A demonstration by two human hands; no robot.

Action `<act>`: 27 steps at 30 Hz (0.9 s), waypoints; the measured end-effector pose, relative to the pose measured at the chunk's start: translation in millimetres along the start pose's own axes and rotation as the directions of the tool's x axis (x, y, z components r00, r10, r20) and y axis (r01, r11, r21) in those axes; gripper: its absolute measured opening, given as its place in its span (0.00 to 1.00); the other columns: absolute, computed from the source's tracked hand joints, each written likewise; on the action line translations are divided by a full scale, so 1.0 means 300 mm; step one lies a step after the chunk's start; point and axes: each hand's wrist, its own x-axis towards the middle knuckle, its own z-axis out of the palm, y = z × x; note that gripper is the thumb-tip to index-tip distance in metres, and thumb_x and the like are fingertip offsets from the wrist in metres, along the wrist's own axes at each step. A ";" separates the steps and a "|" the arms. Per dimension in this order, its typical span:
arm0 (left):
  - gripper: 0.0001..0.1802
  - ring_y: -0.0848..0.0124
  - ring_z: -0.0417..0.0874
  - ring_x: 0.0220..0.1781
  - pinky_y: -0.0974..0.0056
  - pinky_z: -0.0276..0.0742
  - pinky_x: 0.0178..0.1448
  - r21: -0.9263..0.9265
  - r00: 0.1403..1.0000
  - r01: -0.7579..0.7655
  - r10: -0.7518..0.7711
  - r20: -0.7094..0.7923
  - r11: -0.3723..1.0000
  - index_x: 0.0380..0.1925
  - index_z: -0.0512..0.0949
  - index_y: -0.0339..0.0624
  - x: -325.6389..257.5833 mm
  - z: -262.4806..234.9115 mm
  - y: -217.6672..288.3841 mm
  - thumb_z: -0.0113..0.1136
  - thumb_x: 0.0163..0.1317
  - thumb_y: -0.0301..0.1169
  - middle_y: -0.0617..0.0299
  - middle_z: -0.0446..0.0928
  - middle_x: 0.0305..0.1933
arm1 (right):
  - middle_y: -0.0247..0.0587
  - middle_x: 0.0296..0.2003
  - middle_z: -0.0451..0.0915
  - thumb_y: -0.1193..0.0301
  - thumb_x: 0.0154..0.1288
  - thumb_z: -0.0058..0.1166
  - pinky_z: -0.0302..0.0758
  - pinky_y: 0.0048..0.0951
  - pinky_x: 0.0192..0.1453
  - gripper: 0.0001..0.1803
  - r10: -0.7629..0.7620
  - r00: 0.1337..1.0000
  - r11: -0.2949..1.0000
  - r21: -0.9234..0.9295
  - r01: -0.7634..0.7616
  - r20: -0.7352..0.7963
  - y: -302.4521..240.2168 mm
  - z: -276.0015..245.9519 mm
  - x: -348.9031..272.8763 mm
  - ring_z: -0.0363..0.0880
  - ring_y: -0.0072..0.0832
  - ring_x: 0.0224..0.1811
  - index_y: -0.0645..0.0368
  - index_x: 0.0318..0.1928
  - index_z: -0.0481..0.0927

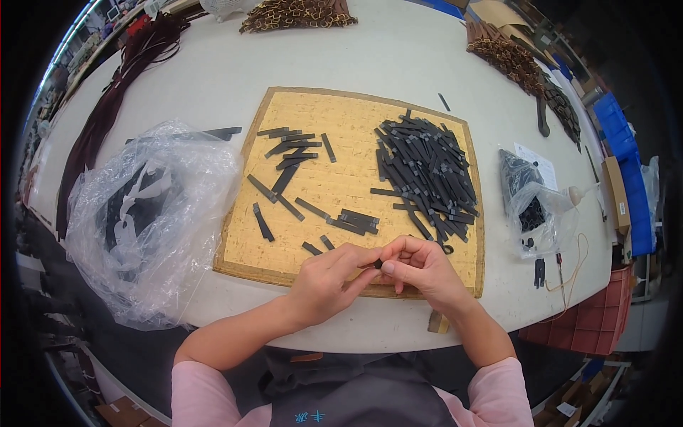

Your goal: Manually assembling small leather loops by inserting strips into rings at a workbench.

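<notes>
Over the front edge of a yellow board [284,245], my left hand [329,282] and my right hand [423,269] meet. Both pinch a small black piece [378,264], mostly hidden by the fingers; it looks like a short strip bent round. Just beyond my right hand lies a small black ring [447,250]. A large heap of short black strips [427,167] covers the right side of the board. Several loose black strips [295,148] are scattered on its left side, some close beyond my left hand.
A clear plastic bag [153,228] with dark contents lies left of the board. Right of it are a bag of black parts [523,192], a small bottle [573,196] and a thin tool [560,274]. Brown straps with buckles [299,16] lie at the far edge; dark straps [117,92] run down the left.
</notes>
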 end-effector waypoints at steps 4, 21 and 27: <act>0.18 0.61 0.88 0.35 0.63 0.83 0.36 0.016 1.000 -0.026 0.026 -0.001 1.000 0.46 0.81 0.38 0.001 -0.002 0.003 0.72 0.55 0.19 0.55 0.84 0.37 | 0.33 0.34 0.83 0.73 0.71 0.61 0.76 0.18 0.35 0.06 -0.006 1.000 1.000 -0.011 0.006 0.023 0.003 -0.005 0.005 0.79 0.15 0.32 0.59 0.45 0.81; 0.19 0.62 0.88 0.34 0.64 0.83 0.34 0.039 0.998 -0.057 0.058 -0.025 0.998 0.45 0.81 0.37 0.005 0.002 0.000 0.74 0.52 0.18 0.55 0.85 0.37 | 0.29 0.34 0.81 0.74 0.70 0.62 0.75 0.16 0.34 0.06 0.008 1.000 0.999 -0.041 -0.008 0.014 -0.002 0.002 0.000 0.79 0.14 0.32 0.59 0.43 0.78; 0.17 0.61 0.87 0.35 0.61 0.83 0.36 0.064 0.998 -0.060 0.060 0.000 0.996 0.48 0.81 0.37 -0.006 0.006 -0.007 0.69 0.58 0.21 0.57 0.83 0.37 | 0.27 0.35 0.81 0.73 0.69 0.64 0.75 0.15 0.34 0.07 0.001 1.000 0.998 -0.069 0.000 0.016 0.008 -0.004 0.001 0.76 0.10 0.32 0.59 0.43 0.79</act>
